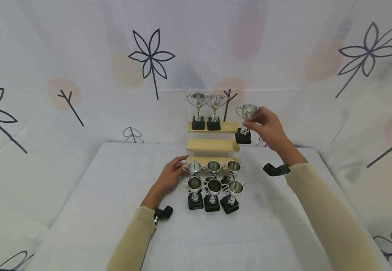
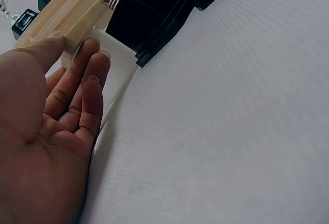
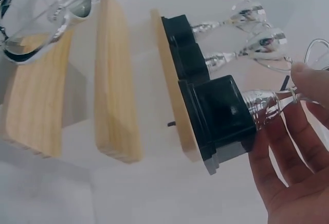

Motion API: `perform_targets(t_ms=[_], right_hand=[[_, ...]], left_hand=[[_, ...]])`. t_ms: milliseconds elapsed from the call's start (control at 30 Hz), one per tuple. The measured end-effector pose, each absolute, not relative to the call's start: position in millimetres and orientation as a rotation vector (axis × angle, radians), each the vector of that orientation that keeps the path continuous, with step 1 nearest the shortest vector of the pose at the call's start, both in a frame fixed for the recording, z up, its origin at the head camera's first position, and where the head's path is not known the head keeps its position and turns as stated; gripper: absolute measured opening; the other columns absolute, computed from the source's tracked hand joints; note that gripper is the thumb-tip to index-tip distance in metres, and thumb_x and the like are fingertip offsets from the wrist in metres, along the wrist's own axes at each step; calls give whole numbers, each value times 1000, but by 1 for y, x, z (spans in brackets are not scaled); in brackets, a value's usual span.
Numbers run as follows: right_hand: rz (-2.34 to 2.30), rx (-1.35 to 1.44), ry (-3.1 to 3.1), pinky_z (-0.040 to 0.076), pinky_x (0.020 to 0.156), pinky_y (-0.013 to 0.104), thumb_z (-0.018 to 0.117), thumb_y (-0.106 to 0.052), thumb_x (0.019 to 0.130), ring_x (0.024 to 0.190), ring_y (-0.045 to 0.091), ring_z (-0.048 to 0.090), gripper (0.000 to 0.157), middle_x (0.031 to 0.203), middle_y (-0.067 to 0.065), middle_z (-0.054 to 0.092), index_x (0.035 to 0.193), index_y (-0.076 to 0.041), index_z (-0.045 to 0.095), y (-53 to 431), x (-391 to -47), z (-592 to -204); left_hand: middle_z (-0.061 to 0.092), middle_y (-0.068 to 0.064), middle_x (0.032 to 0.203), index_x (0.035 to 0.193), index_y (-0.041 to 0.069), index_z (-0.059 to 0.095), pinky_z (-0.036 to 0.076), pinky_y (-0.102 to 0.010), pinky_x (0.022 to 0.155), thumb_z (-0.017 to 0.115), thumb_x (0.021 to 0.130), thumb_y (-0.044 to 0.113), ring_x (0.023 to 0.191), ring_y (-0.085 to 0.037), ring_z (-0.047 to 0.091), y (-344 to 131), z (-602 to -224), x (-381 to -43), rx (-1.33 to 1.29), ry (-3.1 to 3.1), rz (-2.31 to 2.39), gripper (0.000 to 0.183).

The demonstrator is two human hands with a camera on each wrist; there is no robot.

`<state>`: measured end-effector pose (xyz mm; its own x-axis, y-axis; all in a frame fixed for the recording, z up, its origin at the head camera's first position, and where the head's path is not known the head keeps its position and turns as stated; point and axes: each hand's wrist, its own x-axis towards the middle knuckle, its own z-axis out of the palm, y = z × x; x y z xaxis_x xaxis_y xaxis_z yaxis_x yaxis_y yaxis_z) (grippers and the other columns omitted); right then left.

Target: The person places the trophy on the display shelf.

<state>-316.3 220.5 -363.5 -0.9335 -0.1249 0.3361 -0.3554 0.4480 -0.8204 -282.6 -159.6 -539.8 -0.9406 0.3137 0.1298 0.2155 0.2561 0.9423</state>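
Note:
My right hand [image 1: 268, 128] pinches a small silver trophy cup [image 1: 249, 111] by its stem, holding it upright at the right end of the top shelf. Its black base [image 3: 221, 116] overlaps that shelf in the right wrist view. Two matching trophies [image 1: 198, 101] stand side by side on the top wooden shelf [image 1: 230, 127]. Down at the left end of the lowest wooden shelf [image 1: 213, 159], my left hand [image 1: 170, 174] grips the board, thumb [image 2: 49, 49] on its upper face and fingers curled below. Two rows of three trophies [image 1: 214, 186] stand in front, close to the left fingers.
The middle wooden shelf [image 1: 213, 145] bears nothing. A white cloth covers the table [image 1: 114, 210], and a white cloth wall [image 1: 98, 49] with flower drawings rises right behind the shelves. Black wrist cameras [image 1: 276, 169] sit on both wrists.

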Motion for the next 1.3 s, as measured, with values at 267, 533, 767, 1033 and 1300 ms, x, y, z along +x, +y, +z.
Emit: perform_targets(t_ms=[267, 533, 767, 1033, 1300], right_hand=[[1479, 392, -2462, 49, 104, 41, 76, -31, 100, 110, 17, 65, 35, 118, 7, 66, 121, -9, 59, 215, -331, -363], [1602, 383, -2436, 50, 103, 36, 77, -26, 99, 110, 17, 64, 34, 118, 5, 64, 121, -9, 58, 209, -345, -365], [1654, 341, -2430, 49, 107, 42, 77, -23, 100, 114, 17, 64, 31, 119, 3, 63, 120, -11, 57, 201, -354, -364], [1670, 336, -2426, 49, 104, 40, 74, -15, 101, 112, 17, 64, 28, 118, 7, 63, 121, -7, 56, 192, -358, -362], [1683, 354, -2416, 50, 96, 39, 74, -14, 101, 104, 14, 64, 25, 112, 4, 63, 118, -8, 56, 187, -364, -363]], left_hand=[[77, -9, 113, 155, 14, 53, 51, -36, 98, 62, 107, 13, 98, -17, 72, -159, -539, -283, 530, 2421, 1794, 49], [77, -11, 113, 155, 13, 53, 53, -34, 95, 62, 107, 12, 96, -17, 73, -159, -538, -283, 534, 2393, 1817, 49], [77, -13, 113, 155, 12, 52, 53, -32, 95, 62, 106, 10, 96, -19, 73, -160, -540, -284, 537, 2368, 1836, 50], [76, -14, 114, 156, 11, 51, 52, -35, 96, 63, 106, 11, 98, -20, 72, -160, -542, -284, 544, 2368, 1843, 51], [76, -13, 113, 155, 11, 52, 54, -34, 94, 62, 107, 10, 96, -16, 73, -160, -542, -285, 545, 2375, 1839, 50]])
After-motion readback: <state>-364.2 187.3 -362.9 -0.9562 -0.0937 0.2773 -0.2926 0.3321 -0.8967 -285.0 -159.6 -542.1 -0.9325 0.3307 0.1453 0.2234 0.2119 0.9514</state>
